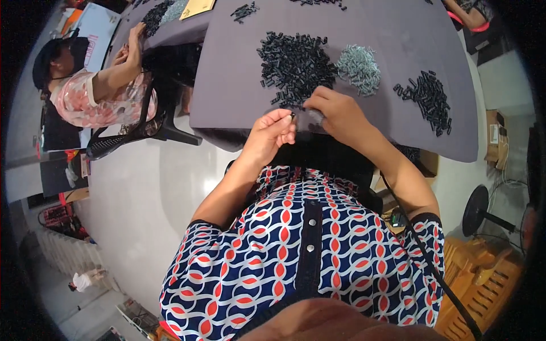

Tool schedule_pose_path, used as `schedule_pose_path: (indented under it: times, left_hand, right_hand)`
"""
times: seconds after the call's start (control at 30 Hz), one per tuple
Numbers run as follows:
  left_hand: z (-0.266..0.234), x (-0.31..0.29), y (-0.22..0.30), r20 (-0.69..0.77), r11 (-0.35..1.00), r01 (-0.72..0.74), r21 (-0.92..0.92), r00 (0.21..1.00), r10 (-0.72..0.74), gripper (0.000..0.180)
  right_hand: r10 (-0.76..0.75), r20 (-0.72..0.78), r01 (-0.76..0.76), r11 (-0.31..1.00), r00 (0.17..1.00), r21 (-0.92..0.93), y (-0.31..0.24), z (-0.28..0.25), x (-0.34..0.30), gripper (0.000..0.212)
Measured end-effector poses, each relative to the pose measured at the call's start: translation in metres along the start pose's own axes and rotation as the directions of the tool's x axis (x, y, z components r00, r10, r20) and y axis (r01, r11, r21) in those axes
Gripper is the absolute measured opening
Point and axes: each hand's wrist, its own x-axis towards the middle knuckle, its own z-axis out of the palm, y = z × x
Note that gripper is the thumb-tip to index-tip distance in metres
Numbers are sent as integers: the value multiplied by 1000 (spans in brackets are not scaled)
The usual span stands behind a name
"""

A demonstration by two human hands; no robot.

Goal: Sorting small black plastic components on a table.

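My left hand (272,135) is raised at the table's near edge, thumb and fingers pinched on a small black cylindrical piece (293,115). Just right of it, my right hand (339,115) hovers over the table edge with its fingertips closed together; what they hold, if anything, is too small to make out. Beyond both hands lies a large heap of small black parts (297,65). A smaller heap of silvery metal pieces (359,69) sits to its right. Farther right, black tube-like parts (429,103) form a third pile.
The grey-covered table (227,79) carries more small black parts (244,11) at its far side. At the left, a co-worker (105,94) sits on a black chair (165,122), reaching toward another pile beside a yellow packet (197,8). A black fan (478,210) stands at the right.
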Motion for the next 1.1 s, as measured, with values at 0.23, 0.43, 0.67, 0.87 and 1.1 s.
schedule_pose_path:
  times: [0.23,0.43,0.67,0.87,1.1]
  left_hand:
    - [-7,3,4,-79,999,-36,-14,996,35,13]
    - [-8,8,3,-61,1000,-31,3,998,31,12]
    - [-4,6,4,-59,999,-25,22,998,26,12]
    - [15,9,-6,-28,997,-14,71,999,16,13]
    - [33,15,-6,14,990,8,138,1000,-10,13]
  right_hand:
    - [-53,-7,51,974,999,-221,10,33,14,24]
    - [-19,10,21,975,1000,-220,4,23,13,22]
    - [373,47,-366,869,927,332,15,-10,-10,13]
    - [474,249,-485,479,845,732,23,-20,-26,13]
    - [422,194,-379,415,885,827,27,-19,-32,15]
